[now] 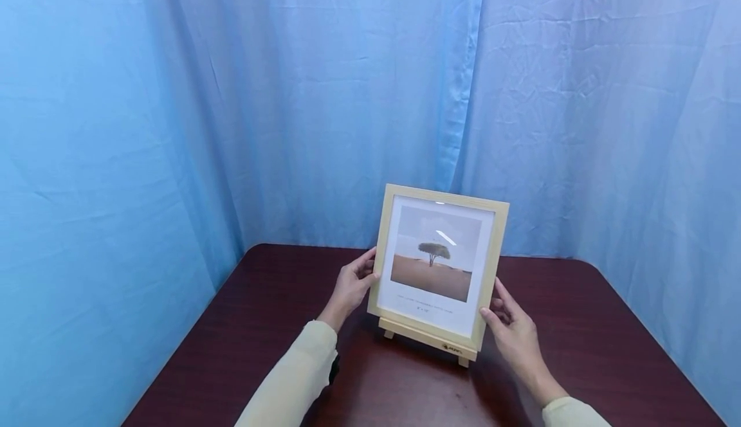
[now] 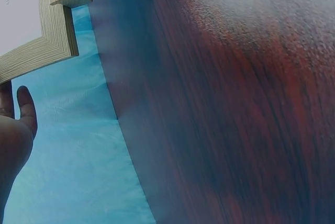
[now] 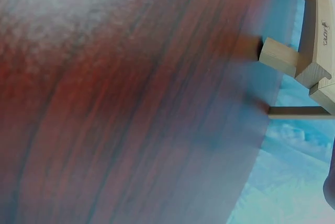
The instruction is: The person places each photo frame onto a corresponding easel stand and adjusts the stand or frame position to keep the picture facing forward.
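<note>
A light-wood picture frame [image 1: 381,247] with a print of a lone tree stands tilted back on a small wooden easel [image 1: 425,338]. At the frame's left edge, my left hand [image 1: 351,285] holds it, thumb near the front and fingers partly hidden behind. My right hand [image 1: 515,330] grips the lower right edge, its thumb on the front and its fingers curled beside and behind. The left wrist view shows a lower corner of the picture frame [image 2: 57,30] above my left hand [image 2: 15,135]. In the right wrist view, the easel [image 3: 311,41] shows its ledge and legs.
The easel stands on a dark reddish-brown table [image 1: 260,324] with rounded far corners. Blue curtains [image 1: 347,92] hang behind the table and along both sides.
</note>
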Tool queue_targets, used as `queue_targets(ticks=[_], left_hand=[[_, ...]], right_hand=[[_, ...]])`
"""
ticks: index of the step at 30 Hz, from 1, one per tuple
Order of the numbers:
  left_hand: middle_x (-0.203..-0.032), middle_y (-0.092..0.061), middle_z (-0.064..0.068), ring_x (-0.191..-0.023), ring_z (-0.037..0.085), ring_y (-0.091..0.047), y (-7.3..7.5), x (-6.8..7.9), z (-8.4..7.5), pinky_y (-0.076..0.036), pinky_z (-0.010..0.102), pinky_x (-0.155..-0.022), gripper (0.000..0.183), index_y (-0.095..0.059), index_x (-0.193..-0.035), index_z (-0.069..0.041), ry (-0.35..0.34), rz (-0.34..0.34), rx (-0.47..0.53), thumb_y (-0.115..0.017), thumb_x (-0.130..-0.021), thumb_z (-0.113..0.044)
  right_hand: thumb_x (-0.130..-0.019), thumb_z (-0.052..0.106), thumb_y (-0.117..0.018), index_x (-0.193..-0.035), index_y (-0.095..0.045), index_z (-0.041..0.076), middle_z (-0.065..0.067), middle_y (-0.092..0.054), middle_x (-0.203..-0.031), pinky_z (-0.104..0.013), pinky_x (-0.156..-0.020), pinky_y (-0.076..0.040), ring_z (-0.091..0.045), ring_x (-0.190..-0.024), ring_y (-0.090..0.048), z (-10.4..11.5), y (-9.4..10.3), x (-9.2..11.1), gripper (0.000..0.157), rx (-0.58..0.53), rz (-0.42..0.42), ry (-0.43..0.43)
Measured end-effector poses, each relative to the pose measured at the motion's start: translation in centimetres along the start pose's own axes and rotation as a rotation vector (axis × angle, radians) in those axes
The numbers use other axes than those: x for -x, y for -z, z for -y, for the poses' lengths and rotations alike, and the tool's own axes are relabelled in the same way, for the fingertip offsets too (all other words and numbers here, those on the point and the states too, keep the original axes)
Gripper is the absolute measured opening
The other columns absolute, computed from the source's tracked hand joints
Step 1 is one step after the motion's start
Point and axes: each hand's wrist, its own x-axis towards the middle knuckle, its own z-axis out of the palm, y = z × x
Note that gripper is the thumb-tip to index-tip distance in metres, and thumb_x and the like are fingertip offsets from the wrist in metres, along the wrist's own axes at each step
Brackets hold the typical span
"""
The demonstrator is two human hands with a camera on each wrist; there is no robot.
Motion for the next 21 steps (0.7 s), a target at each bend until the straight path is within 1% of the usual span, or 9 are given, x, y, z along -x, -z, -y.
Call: queue_targets(ticks=[5, 7, 9, 13, 17, 19, 20, 21], left_hand=[[-0.124, -0.064, 0.021, -0.108, 0.033, -0.060, 0.17, 0.41, -0.13, -0.053, 0.045, -0.089, 0.056, -0.050, -0.146, -0.007, -0.033, 0.002, 0.002, -0.062, -0.093, 0.006], [-0.124, -0.064, 0.022, -0.108, 0.034, -0.060, 0.21, 0.51, -0.11, -0.053, 0.045, -0.089, 0.056, -0.049, -0.146, -0.007, -0.043, 0.004, 0.006, -0.063, -0.093, 0.006], [-0.122, -0.064, 0.022, -0.107, 0.034, -0.061, 0.24, 0.58, -0.10, -0.054, 0.043, -0.087, 0.056, -0.049, -0.146, -0.006, -0.046, 0.005, -0.002, -0.062, -0.093, 0.006], [-0.119, -0.066, 0.020, -0.105, 0.029, -0.062, 0.24, 0.60, -0.06, -0.054, 0.037, -0.086, 0.058, -0.051, -0.146, -0.009, -0.038, 0.003, -0.007, -0.062, -0.092, 0.009], [-0.118, -0.066, 0.018, -0.104, 0.027, -0.062, 0.08, 0.47, 0.11, -0.054, 0.037, -0.087, 0.059, -0.053, -0.145, -0.011, -0.034, -0.009, -0.012, -0.062, -0.091, 0.010], [-0.117, -0.066, 0.019, -0.104, 0.029, -0.062, -0.01, 0.44, 0.21, -0.054, 0.039, -0.087, 0.058, -0.053, -0.145, -0.011, -0.036, -0.017, -0.018, -0.062, -0.091, 0.010], [-0.118, -0.066, 0.019, -0.105, 0.029, -0.062, -0.06, 0.45, 0.25, -0.053, 0.040, -0.087, 0.058, -0.053, -0.145, -0.011, -0.036, -0.021, -0.017, -0.062, -0.092, 0.009], [-0.118, -0.066, 0.019, -0.105, 0.029, -0.062, -0.11, 0.49, 0.24, -0.054, 0.040, -0.087, 0.058, -0.053, -0.145, -0.011, -0.030, -0.026, -0.017, -0.062, -0.092, 0.009]], right_hand=[[-0.094, 0.002, -0.066, -0.153, -0.040, 0.012, -0.019, -0.065, -0.109, -0.012, -0.072, -0.050, -0.001, -0.087, -0.061, -0.10, 0.08, -0.21, 0.065, -0.029, 0.019, -0.010], [-0.095, 0.003, -0.065, -0.153, -0.039, 0.013, -0.020, -0.064, -0.110, -0.012, -0.072, -0.050, -0.001, -0.087, -0.061, -0.09, 0.13, -0.30, 0.064, -0.037, 0.028, -0.015], [-0.096, 0.003, -0.064, -0.154, -0.039, 0.014, -0.020, -0.064, -0.111, -0.012, -0.072, -0.051, 0.000, -0.087, -0.060, -0.06, 0.15, -0.39, 0.064, -0.043, 0.037, -0.024], [-0.096, 0.004, -0.064, -0.154, -0.038, 0.016, -0.019, -0.063, -0.112, -0.012, -0.073, -0.051, 0.003, -0.089, -0.059, -0.06, 0.16, -0.43, 0.064, -0.024, 0.045, -0.039], [-0.096, 0.003, -0.064, -0.154, -0.039, 0.017, -0.017, -0.064, -0.112, -0.011, -0.074, -0.050, 0.003, -0.089, -0.059, -0.16, 0.10, -0.35, 0.065, 0.000, 0.032, -0.034], [-0.095, 0.003, -0.065, -0.153, -0.040, 0.016, -0.018, -0.064, -0.112, -0.011, -0.074, -0.050, 0.003, -0.089, -0.059, -0.19, 0.04, -0.31, 0.064, -0.002, 0.024, -0.023], [-0.095, 0.002, -0.065, -0.153, -0.040, 0.015, -0.019, -0.065, -0.111, -0.011, -0.074, -0.050, 0.001, -0.089, -0.060, -0.21, 0.02, -0.31, 0.064, -0.008, 0.021, -0.019], [-0.094, 0.001, -0.065, -0.152, -0.041, 0.012, -0.020, -0.065, -0.111, -0.011, -0.073, -0.050, -0.001, -0.089, -0.061, 0.36, 0.11, -0.23, 0.064, -0.009, 0.020, -0.017]])
